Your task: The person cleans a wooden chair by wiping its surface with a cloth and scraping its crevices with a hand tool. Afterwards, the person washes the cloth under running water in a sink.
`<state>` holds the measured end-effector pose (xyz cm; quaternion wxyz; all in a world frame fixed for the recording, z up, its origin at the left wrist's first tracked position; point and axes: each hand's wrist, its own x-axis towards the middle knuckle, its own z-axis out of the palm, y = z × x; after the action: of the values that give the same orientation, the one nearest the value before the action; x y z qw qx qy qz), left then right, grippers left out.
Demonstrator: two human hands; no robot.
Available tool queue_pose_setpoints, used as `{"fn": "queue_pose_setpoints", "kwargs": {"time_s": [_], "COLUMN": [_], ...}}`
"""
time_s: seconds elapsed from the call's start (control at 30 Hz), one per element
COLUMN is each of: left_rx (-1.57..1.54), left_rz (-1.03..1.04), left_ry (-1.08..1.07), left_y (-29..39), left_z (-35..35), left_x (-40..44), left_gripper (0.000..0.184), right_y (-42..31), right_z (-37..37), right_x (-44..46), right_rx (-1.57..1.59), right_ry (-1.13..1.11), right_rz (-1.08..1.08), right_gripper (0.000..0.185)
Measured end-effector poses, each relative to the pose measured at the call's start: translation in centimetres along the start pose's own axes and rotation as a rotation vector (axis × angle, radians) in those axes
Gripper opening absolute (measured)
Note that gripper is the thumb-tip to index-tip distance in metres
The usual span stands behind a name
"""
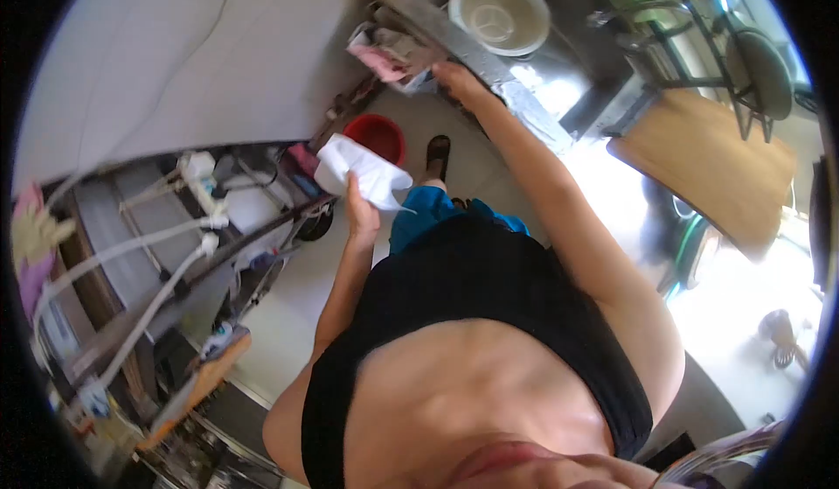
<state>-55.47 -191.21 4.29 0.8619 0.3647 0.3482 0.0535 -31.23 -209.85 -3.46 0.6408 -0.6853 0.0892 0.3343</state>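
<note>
My left hand (361,209) is closed on a crumpled white sheet (358,170); I cannot tell whether it is paper or thin cloth. Below and beyond the sheet, a red basin (382,136) stands on the floor, partly covered by it. My right hand (458,82) is stretched forward under the counter edge, fingers curled at the side of a small container (392,57) stuffed with pink and tan cloth-like pieces. Its fingertips are too small and blurred to show what they grip.
A whitish basin (500,14) sits in the metal sink (572,52) ahead. A wooden board (708,166) and a dish rack (690,43) are at the right. A cluttered frame with white pipes (131,249) lines the left. A sandalled foot (438,155) shows below.
</note>
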Motion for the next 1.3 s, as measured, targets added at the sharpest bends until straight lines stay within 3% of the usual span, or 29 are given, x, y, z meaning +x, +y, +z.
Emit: {"fn": "queue_pose_setpoints", "kwargs": {"time_s": [0.03,0.07,0.1,0.13,0.2,0.27,0.33,0.4,0.47,0.5,0.6,0.67,0.8,1.17,1.2,1.27,1.3], "left_rx": [0.020,0.045,0.105,0.105,0.253,0.263,0.248,0.243,0.221,0.219,0.231,0.190,0.072,0.082,0.064,0.044,0.064], "left_rz": [-0.085,-0.171,-0.222,-0.330,-0.427,-0.558,-0.612,-0.671,-0.734,-0.750,-0.693,-0.711,-0.707,-0.693,-0.703,-0.743,-0.740], "left_ry": [-0.095,-0.204,-0.297,-0.414,-0.513,-0.607,-0.712,-0.745,-0.774,-0.764,-0.622,-0.650,-0.674,-0.730,-0.725,-0.744,-0.742], "left_y": [-0.2,-0.3,-0.7,-1.6,-2.4,-4.3,-8.4,-12.1,-16.1,-17.2,-18.4,-20.7,-22.2,-25.1,-25.8,-26.2,-26.0], "left_z": [2.6,6.1,9.7,12.6,19.4,25.2,29.7,33.6,36.1,38.0,41.2,42.2,44.1,43.6,42.9,42.2,42.1], "left_x": [1.4,2.7,3.7,5.2,6.6,9.2,12.5,15.1,17.2,17.9,17.8,19.6,20.2,18.6,18.2,17.4,16.7], "left_gripper": [0.050,0.050,0.046,0.047,0.047,0.045,0.049,0.047,0.045,0.045,0.046,0.047,0.041,0.031,0.031,0.033,0.034], "right_y": [1.5,2.3,-0.4,-0.6,1.1,0.6,-3.5,-4.1,-5.6,-6.3,-9.0,-8.6,-6.7,-5.3,-4.5,-4.5,-4.7], "right_z": [-2.5,-4.0,-5.9,-8.5,-15.8,-24.2,-30.5,-38.5,-41.7,-43.9,-42.4,-43.2,-41.5,-42.0,-42.3,-42.7,-42.3], "right_x": [-0.5,-2.2,-5.7,-7.0,-7.0,-7.5,-8.7,-6.7,-5.6,-4.1,-3.6,-3.3,-4.4,-4.9,-4.7,-4.7,-5.0], "right_rx": [0.035,0.227,0.184,0.268,0.183,0.118,0.119,-0.309,-0.659,-0.663,-0.847,-1.077,-1.095,-1.152,-1.129,-1.125,-1.131], "right_ry": [-0.188,-0.192,-0.123,-0.042,0.457,0.957,1.290,1.385,1.298,1.184,1.091,1.117,1.176,1.170,1.220,1.166,1.163], "right_rz": [0.029,0.000,0.140,0.083,-0.014,-0.406,-0.436,-0.293,-0.216,-0.062,-0.154,-0.098,-0.300,-0.244,-0.341,-0.215,-0.253], "right_gripper": [0.058,0.056,0.055,0.052,0.045,0.041,0.040,0.044,0.049,0.055,0.034,0.020,0.016,0.017,0.017,0.017,0.017]}}
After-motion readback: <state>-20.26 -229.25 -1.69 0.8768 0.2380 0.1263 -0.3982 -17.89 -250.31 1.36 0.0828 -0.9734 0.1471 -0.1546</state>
